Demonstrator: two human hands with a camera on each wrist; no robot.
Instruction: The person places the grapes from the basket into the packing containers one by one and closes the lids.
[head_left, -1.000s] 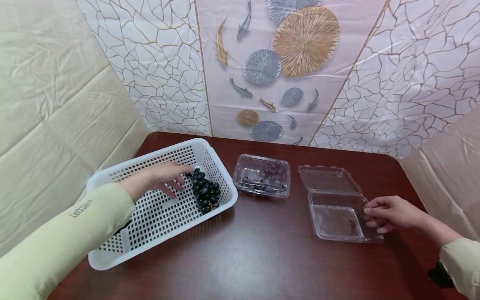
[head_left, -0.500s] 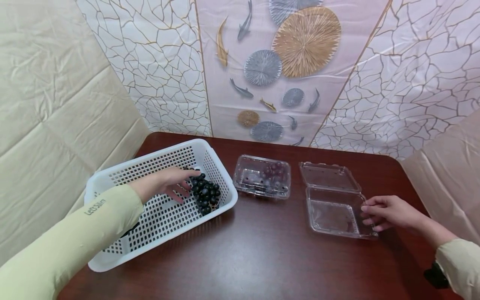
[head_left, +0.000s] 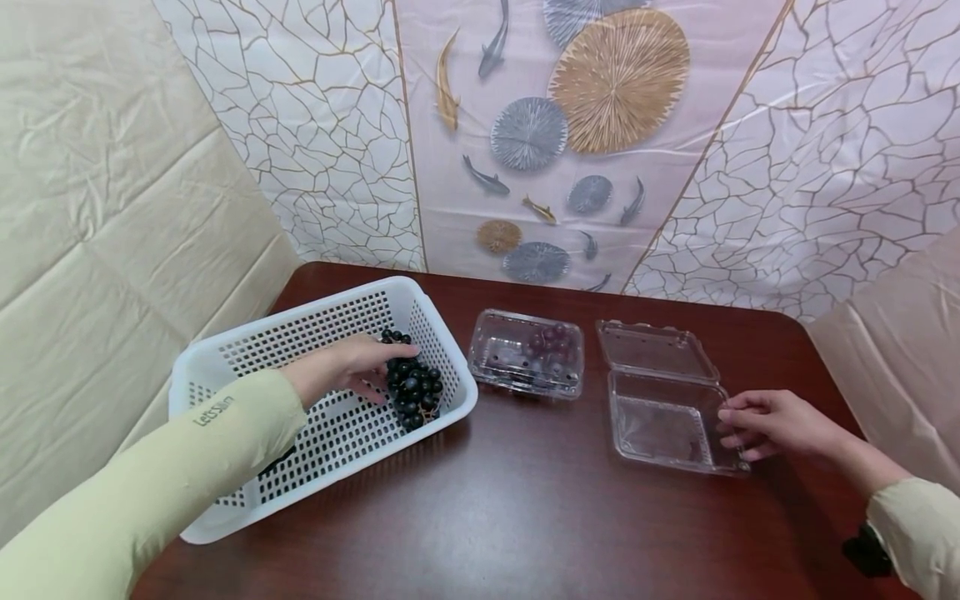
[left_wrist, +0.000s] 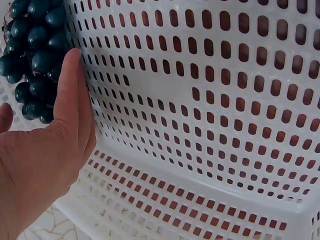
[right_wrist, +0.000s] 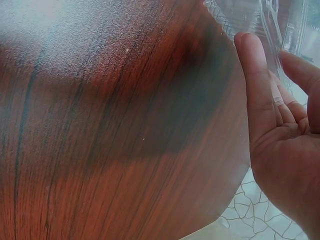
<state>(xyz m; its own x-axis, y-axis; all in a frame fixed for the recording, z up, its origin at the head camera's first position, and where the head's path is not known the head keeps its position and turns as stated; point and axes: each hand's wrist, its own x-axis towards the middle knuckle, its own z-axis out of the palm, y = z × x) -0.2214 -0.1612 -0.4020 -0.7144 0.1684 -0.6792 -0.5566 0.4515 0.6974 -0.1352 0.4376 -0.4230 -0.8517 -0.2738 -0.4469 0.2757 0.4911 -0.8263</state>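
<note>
In the white basket (head_left: 330, 482), a bunch of dark grapes (head_left: 417, 387) lies at the right end. My left hand (head_left: 362, 362) is down inside the basket against the left side of this bunch. Its fingers are fairly straight, with the thumb apart over the grapes; the left wrist view shows the fingers (left_wrist: 70, 95) alongside the bunch, not curled round it. A clear plastic clamshell box (head_left: 663, 421) stands with its lid folded back. My right hand (head_left: 772, 425) pinches the right rim of this box between thumb and fingers.
A second clamshell box (head_left: 498, 354), lid down, holds dark red grapes (head_left: 551, 342) between the basket and the first box. All stand on a dark reddish-brown table (head_left: 495, 500). A patterned cloth (head_left: 525, 208) hangs behind the table.
My left hand has moved right, up to the grapes in the basket. My right hand has drawn the lidded-back clamshell box slightly left and away from me, keeping its hold on the rim.
</note>
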